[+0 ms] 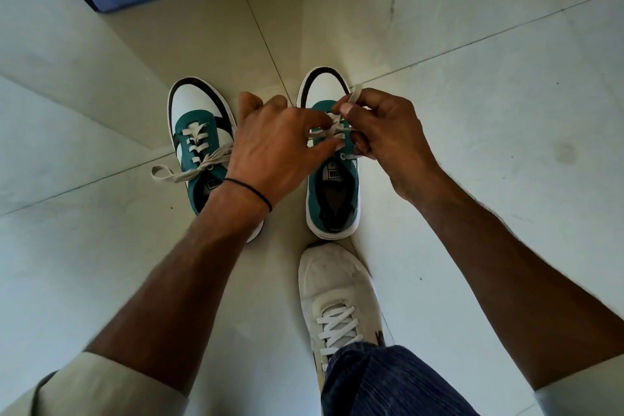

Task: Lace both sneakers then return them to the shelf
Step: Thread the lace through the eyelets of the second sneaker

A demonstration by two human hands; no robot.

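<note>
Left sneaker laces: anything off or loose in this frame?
Somewhat. The left sneaker is laced, but its lace ends lie loose, trailing onto the tile floor. The right sneaker is mid-lacing under both hands, left hand, right hand. No damage visible.

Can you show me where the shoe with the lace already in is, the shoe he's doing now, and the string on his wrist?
Laced sneaker [196, 118]: head view, on its green lace panel.
Sneaker being laced [332, 199]: head view, on its dark insole.
Wrist band [251, 192]: head view, on the black cord around the left wrist.
</note>
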